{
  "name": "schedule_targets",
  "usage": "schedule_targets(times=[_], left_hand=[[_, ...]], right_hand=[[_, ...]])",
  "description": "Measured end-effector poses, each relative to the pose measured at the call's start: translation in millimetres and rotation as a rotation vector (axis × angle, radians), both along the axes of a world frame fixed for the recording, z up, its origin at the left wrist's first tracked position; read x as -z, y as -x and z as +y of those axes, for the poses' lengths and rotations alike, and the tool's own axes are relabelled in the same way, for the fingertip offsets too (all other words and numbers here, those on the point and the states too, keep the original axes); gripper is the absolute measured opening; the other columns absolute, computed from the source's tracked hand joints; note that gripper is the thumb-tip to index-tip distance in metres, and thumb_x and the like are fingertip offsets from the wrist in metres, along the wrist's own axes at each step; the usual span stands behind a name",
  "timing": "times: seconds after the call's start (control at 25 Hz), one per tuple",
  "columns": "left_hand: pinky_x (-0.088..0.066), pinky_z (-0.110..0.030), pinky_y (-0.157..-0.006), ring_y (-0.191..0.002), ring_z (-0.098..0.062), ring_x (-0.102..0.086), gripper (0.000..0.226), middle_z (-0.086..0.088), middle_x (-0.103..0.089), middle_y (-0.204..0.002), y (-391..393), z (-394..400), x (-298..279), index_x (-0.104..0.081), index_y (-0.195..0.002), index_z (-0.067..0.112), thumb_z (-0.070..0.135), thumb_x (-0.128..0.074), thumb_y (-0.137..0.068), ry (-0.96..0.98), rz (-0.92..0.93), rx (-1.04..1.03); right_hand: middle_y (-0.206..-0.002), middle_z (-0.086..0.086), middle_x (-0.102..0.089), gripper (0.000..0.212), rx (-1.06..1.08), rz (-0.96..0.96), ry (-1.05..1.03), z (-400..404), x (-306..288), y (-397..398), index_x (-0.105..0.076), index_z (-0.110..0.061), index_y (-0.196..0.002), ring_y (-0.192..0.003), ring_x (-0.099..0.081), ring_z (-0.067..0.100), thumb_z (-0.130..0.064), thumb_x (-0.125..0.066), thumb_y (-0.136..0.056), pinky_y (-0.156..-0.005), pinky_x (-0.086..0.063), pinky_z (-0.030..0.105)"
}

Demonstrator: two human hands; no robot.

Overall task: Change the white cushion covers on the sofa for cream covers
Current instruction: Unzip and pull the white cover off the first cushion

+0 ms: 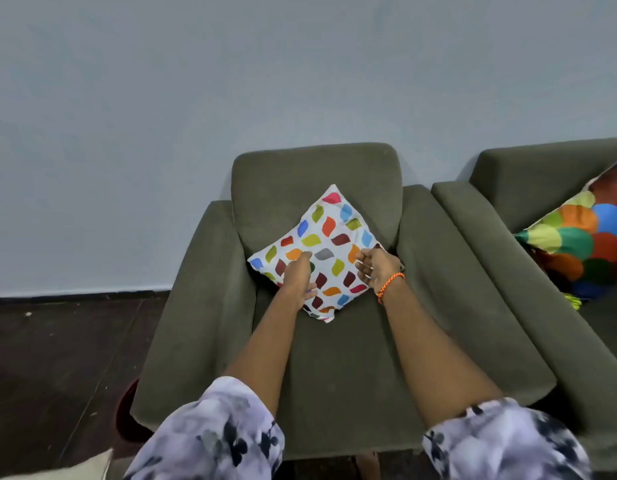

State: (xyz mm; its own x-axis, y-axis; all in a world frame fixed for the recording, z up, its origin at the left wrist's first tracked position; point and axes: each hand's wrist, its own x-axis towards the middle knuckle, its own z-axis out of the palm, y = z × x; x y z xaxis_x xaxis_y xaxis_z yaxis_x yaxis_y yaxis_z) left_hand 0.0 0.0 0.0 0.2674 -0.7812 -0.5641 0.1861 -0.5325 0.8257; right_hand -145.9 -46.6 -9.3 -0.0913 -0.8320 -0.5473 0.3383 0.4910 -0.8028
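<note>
On the olive armchair [334, 358] against the grey wall, both hands' grips, left hand [298, 280] and right hand [374, 266], reach open toward the white leaf-print cushion [326, 237]; best gripped at opposite edges.

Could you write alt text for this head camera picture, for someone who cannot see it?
Two bare hands reach to a white cushion printed with coloured leaf shapes, propped on a grey-green armchair. The left hand rests on it; the right hand is at its right edge. A multicoloured cushion lies on the next seat.
</note>
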Motion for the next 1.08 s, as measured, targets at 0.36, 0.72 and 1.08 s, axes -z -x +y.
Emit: schedule_targets(times=[0.36,0.72,1.08], left_hand=[[-0.039,-0.049,-0.105,-0.13,-0.038,-0.04,0.068,-0.012,-0.032,-0.149,13,-105,37,-0.031,-0.144,0.023,0.058,-0.047,-0.089,-0.217,0.184,-0.213],[-0.039,-0.053,-0.105,-0.129,-0.038,-0.043,0.062,-0.014,-0.036,-0.147,-6,-150,86,-0.04,-0.137,0.025,0.062,-0.046,-0.088,-0.25,0.288,-0.419],[-0.051,-0.046,-0.086,-0.102,-0.038,-0.064,0.063,-0.019,-0.069,-0.109,-29,-89,82,-0.065,-0.116,0.008,0.058,-0.06,-0.078,0.003,0.675,-0.581]], right_hand=[[-0.108,0.015,-0.062,0.023,-0.391,0.527,0.085,-150,59,-8,-0.061,-0.004,-0.106,-0.097,-0.056,0.027,-0.009,-0.063,-0.083,-0.085,-0.05,0.037],[-0.144,0.01,-0.042,0.105,-0.956,1.083,0.289,-239,112,-3,-0.035,-0.029,-0.141,-0.133,-0.034,0.035,-0.069,-0.075,-0.053,-0.112,-0.025,0.053],[-0.139,0.007,-0.052,0.025,-0.927,0.959,1.208,-93,116,-48,-0.072,-0.023,-0.081,-0.126,-0.051,0.029,-0.02,-0.069,-0.057,-0.097,-0.038,0.035]])
